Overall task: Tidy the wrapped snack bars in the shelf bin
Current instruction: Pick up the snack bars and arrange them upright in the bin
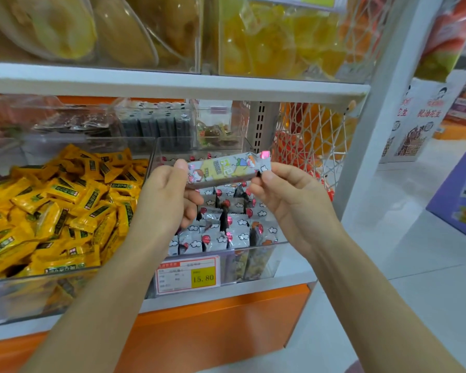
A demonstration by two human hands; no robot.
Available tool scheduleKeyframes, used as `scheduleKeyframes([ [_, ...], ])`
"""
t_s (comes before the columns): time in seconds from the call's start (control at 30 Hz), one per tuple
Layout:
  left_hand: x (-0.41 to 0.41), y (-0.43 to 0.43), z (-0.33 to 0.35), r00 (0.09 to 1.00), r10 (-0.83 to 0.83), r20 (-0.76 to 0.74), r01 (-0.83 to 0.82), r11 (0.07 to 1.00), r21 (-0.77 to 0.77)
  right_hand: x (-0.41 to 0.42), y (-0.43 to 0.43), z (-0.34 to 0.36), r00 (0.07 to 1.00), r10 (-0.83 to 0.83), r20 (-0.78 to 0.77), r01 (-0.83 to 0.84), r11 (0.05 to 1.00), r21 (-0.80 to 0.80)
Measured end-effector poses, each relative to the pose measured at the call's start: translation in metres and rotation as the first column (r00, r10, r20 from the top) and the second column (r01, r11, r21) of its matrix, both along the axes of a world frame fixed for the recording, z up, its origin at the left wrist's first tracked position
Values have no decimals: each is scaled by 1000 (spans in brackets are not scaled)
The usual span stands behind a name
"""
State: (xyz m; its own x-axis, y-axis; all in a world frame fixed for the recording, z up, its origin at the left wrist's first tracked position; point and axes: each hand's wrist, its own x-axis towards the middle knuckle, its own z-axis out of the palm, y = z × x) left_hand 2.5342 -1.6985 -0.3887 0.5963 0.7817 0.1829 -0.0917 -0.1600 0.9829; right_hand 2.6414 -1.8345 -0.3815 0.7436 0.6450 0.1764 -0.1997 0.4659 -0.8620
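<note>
In the centre of the frame, fingers of my left hand and right hand pinch a snack bar by its ends above the bin, so the smooth wrapper may slip out and land crooked.

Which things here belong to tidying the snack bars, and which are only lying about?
Job: held bar, pinched at its ends by left hand and right hand; binned bars; bin.
Lying about: yellow snacks; price tag; dark packs; net.
</note>
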Motion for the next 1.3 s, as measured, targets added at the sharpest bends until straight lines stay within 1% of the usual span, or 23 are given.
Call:
scheduleKeyframes([
  [0.1,-2,-2,1,999,-28,38,31,998,-59,3,0,-1,999,-14,-32,14,999,29],
  [0.23,-4,-5,3,997,-56,61,58,998,-25,5,-2,-2,997,-30,-64,32,999,37],
  [0.3,-5,-5,5,989,-113,98,118,992,-48,5,-2,-1,994,-36,-99,42,997,60],
  [0.33,-6,-6,7,979,-154,130,165,983,-84,5,-3,-1,992,-42,-120,51,996,71],
  [0.43,-6,-5,10,931,-275,239,323,927,-189,7,-3,-1,982,-58,-177,77,992,104],
  [0.5,-6,-4,10,912,-323,253,372,911,-179,8,-2,-2,979,-60,-197,83,990,111],
  [0.6,-7,-3,9,903,-350,250,393,908,-148,10,-2,-4,977,-56,-206,83,989,126],
  [0.67,-7,-2,8,903,-349,251,392,908,-148,10,-1,-4,982,-49,-184,75,988,137],
  [0.83,-5,1,6,910,-322,259,376,906,-194,8,-1,-3,998,-34,-55,41,991,131],
  [0.93,-5,0,6,919,-306,250,360,908,-214,8,-2,-2,999,-46,-29,49,990,129],
  [1.0,-5,0,6,923,-298,242,352,909,-222,7,-3,-3,998,-67,-1,67,991,112],
  [1.13,-3,-3,10,925,-280,257,345,902,-261,7,-2,-6,973,-180,147,179,984,19],
  [1.2,-3,-3,8,933,-268,242,324,917,-232,7,-2,-6,958,-210,198,218,976,-22],
  [1.3,-2,-3,5,950,-243,197,271,954,-130,7,-1,-7,955,-197,221,214,975,-56],
])
